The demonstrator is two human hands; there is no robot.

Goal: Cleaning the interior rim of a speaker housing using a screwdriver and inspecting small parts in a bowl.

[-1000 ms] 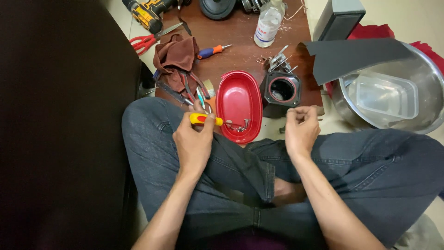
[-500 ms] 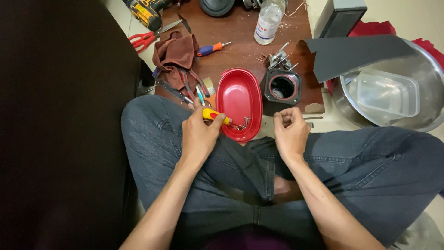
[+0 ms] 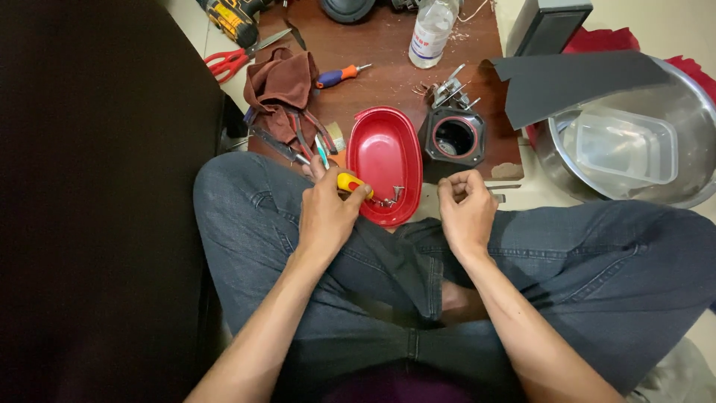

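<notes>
Left hand (image 3: 326, 213) clamped on yellow-handled screwdriver (image 3: 353, 183) at red oval dish (image 3: 384, 153) holding screws (image 3: 388, 198); right hand (image 3: 466, 210) fingers curled together.

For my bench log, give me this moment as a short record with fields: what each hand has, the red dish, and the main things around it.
left hand: grips a yellow-handled screwdriver, tip toward the dish
right hand: curled loosely shut; anything pinched inside is too small to tell
red oval dish: on the brown board, a few small metal screws at its near end
black speaker frame: right of the dish, round opening up
brown cloth: left of the dish, hand tools beneath it
steel bowl: far right, holds a clear plastic tub
</notes>
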